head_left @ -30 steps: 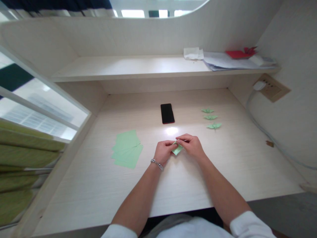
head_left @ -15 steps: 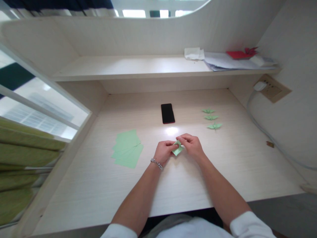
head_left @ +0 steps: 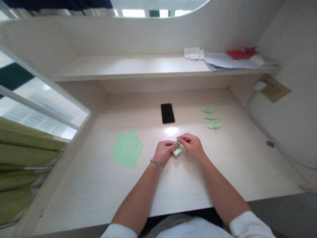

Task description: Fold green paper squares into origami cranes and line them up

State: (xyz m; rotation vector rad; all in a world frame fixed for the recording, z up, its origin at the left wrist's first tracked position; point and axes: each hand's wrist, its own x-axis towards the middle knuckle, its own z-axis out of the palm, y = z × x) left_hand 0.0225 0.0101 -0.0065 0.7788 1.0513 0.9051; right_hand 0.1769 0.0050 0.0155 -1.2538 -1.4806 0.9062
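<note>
A small folded piece of light green paper [head_left: 177, 151] is held between my two hands, low over the middle of the desk. My left hand [head_left: 163, 151], with a chain bracelet [head_left: 156, 164] on its wrist, pinches the paper's left side under the thumb. Closed on the upper right edge of the same paper is my right hand [head_left: 192, 143], thumb and fingers together. Part of the folds is hidden by my fingers. Loose green paper sheets [head_left: 127, 148] lie fanned out to the left. Three folded green paper cranes [head_left: 214, 126] sit in a column at the right.
A black phone [head_left: 167, 113] lies beyond my hands. Above the desk [head_left: 99, 191] runs a shelf [head_left: 123, 66] bearing white papers [head_left: 223, 62] and a red folded paper [head_left: 240, 54]. A cable [head_left: 257, 124] hangs from the wall socket [head_left: 273, 88] at right.
My right fingers have shifted very slightly at the folded paper's upper edge. My left hand and everything else on the desk stay where they were.
</note>
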